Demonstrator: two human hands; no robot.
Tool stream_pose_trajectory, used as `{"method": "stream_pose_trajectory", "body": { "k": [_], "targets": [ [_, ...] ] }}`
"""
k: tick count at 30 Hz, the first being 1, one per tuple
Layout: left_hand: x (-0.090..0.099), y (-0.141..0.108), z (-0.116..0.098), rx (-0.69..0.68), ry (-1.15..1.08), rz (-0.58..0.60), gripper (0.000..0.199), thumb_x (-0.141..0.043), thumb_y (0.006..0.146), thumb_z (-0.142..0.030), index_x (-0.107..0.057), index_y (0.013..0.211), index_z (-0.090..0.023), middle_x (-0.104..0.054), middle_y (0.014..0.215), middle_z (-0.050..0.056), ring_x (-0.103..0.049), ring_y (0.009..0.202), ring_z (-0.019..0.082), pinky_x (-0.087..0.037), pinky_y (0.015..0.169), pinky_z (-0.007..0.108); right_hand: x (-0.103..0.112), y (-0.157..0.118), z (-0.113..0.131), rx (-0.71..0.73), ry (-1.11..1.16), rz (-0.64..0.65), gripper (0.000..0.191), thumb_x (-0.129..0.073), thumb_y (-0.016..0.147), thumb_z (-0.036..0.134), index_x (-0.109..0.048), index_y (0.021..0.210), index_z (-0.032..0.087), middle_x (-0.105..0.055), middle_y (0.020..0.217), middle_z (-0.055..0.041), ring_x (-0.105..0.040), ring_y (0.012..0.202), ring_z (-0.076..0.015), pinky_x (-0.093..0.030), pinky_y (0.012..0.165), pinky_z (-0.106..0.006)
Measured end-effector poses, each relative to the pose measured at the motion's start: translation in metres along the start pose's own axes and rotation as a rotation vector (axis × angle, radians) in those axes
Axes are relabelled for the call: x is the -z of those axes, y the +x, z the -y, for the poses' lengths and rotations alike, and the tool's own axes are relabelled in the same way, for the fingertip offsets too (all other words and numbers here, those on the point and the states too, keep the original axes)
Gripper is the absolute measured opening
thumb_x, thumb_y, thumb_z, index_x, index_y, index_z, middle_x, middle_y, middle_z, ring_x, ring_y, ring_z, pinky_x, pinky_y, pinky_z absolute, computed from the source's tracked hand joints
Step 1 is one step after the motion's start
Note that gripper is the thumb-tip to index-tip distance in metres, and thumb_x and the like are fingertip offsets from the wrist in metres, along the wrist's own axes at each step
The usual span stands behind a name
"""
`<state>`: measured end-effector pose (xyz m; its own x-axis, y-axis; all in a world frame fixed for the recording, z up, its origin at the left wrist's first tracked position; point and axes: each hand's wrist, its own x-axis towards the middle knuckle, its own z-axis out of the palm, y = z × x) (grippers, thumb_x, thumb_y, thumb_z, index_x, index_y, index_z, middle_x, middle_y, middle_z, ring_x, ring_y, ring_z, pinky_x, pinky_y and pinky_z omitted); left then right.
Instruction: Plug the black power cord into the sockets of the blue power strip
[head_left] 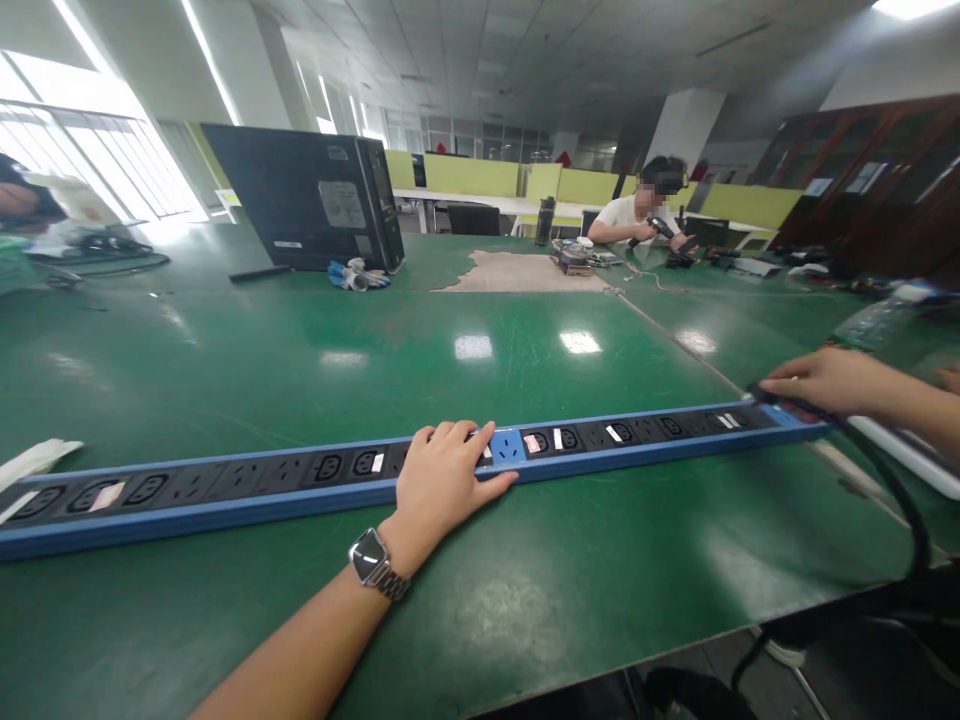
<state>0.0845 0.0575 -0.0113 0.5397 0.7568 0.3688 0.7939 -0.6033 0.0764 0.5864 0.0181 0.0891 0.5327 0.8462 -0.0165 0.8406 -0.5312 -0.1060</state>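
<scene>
A long blue power strip (442, 508) with black sockets lies across the green table, running from the left edge toward the right. Some sockets carry small white or pinkish labels, and one socket near the middle is blue. My left hand (446, 475), a watch on its wrist, grips the strip at its middle, fingers over the top and thumb along the near side. At the strip's right end, my right hand (836, 382) pinches a black cable (892, 470) close to the last sockets. The cable's held end is dark and partly hidden by the fingers.
A black computer tower (300, 195) stands at the back left, with gloves (358, 275) beside it. Across the table a person (637, 215) handles a dark tool near electronic parts. A plastic bottle (881, 318) lies at right; the near table edge runs below.
</scene>
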Motion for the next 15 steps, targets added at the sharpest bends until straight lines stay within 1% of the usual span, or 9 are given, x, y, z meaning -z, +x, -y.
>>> {"method": "stream_pose_trajectory", "body": {
  "k": [1, 2, 3, 4, 6, 8, 11, 15],
  "targets": [
    [0.000, 0.000, 0.000, -0.001, -0.002, -0.002, 0.060, -0.056, 0.082, -0.062, -0.056, 0.128, -0.023, -0.064, 0.118, 0.008, -0.056, 0.107, 0.028, -0.039, 0.094, 0.045, 0.001, -0.007, 0.014, 0.007, 0.025, 0.211, 0.028, -0.062, 0.079, 0.040, -0.075, 0.091, 0.017, -0.068, 0.070, -0.0077, -0.058, 0.052, -0.0160, -0.041, 0.053, -0.029],
    [0.000, 0.000, 0.000, -0.003, -0.003, -0.003, 0.060, -0.056, 0.082, -0.062, -0.056, 0.128, -0.023, -0.064, 0.118, 0.008, -0.056, 0.107, 0.028, -0.039, 0.094, 0.045, 0.001, -0.013, 0.029, 0.034, 0.030, 0.337, 0.029, -0.058, 0.083, 0.039, -0.073, 0.096, 0.018, -0.069, 0.074, -0.0068, -0.059, 0.051, -0.0155, -0.042, 0.052, -0.028],
    [0.000, 0.000, 0.000, -0.003, -0.004, -0.005, 0.060, -0.057, 0.082, -0.062, -0.057, 0.128, -0.023, -0.064, 0.118, 0.008, -0.056, 0.107, 0.028, -0.039, 0.093, 0.045, -0.001, -0.019, 0.042, 0.050, 0.012, 0.420, 0.028, -0.056, 0.085, 0.038, -0.072, 0.098, 0.018, -0.069, 0.076, -0.0063, -0.059, 0.050, -0.0149, -0.043, 0.051, -0.028],
    [-0.001, 0.000, 0.001, -0.003, -0.005, -0.009, 0.060, -0.057, 0.082, -0.062, -0.057, 0.128, -0.023, -0.064, 0.118, 0.008, -0.057, 0.107, 0.028, -0.039, 0.093, 0.044, -0.004, -0.024, 0.054, 0.064, -0.006, 0.450, 0.028, -0.054, 0.086, 0.037, -0.071, 0.098, 0.018, -0.070, 0.078, -0.0060, -0.059, 0.050, -0.0145, -0.043, 0.050, -0.027],
    [-0.001, 0.000, 0.001, -0.003, -0.003, -0.014, 0.060, -0.057, 0.082, -0.062, -0.057, 0.128, -0.024, -0.065, 0.117, 0.008, -0.057, 0.107, 0.028, -0.040, 0.093, 0.045, -0.010, -0.030, 0.072, 0.076, -0.056, 0.446, 0.026, -0.052, 0.088, 0.035, -0.069, 0.095, 0.016, -0.070, 0.079, -0.0068, -0.059, 0.048, -0.0142, -0.044, 0.048, -0.027],
    [-0.001, 0.000, 0.001, -0.003, -0.002, -0.019, 0.060, -0.057, 0.082, -0.063, -0.057, 0.127, -0.024, -0.065, 0.117, 0.008, -0.057, 0.106, 0.028, -0.040, 0.093, 0.045, -0.015, -0.033, 0.082, 0.072, -0.086, 0.431, 0.027, -0.048, 0.089, 0.034, -0.067, 0.092, 0.015, -0.070, 0.080, -0.0082, -0.060, 0.049, -0.0148, -0.045, 0.047, -0.026],
    [-0.001, -0.001, 0.001, -0.005, -0.006, -0.021, 0.060, -0.057, 0.082, -0.063, -0.058, 0.127, -0.023, -0.065, 0.117, 0.008, -0.057, 0.106, 0.028, -0.040, 0.093, 0.045, -0.019, -0.034, 0.090, 0.063, -0.135, 0.430, 0.027, -0.045, 0.091, 0.032, -0.065, 0.086, 0.014, -0.069, 0.077, -0.0096, -0.062, 0.049, -0.0155, -0.045, 0.046, -0.026],
    [0.000, 0.000, 0.000, -0.007, -0.011, -0.020, 0.060, -0.057, 0.082, -0.063, -0.058, 0.126, -0.023, -0.065, 0.116, 0.008, -0.057, 0.105, 0.028, -0.041, 0.092, 0.045, -0.026, -0.036, 0.097, 0.045, -0.215, 0.411, 0.023, -0.047, 0.090, 0.031, -0.062, 0.081, 0.015, -0.068, 0.071, -0.0097, -0.061, 0.046, -0.0161, -0.043, 0.047, -0.026]
  ]
}}
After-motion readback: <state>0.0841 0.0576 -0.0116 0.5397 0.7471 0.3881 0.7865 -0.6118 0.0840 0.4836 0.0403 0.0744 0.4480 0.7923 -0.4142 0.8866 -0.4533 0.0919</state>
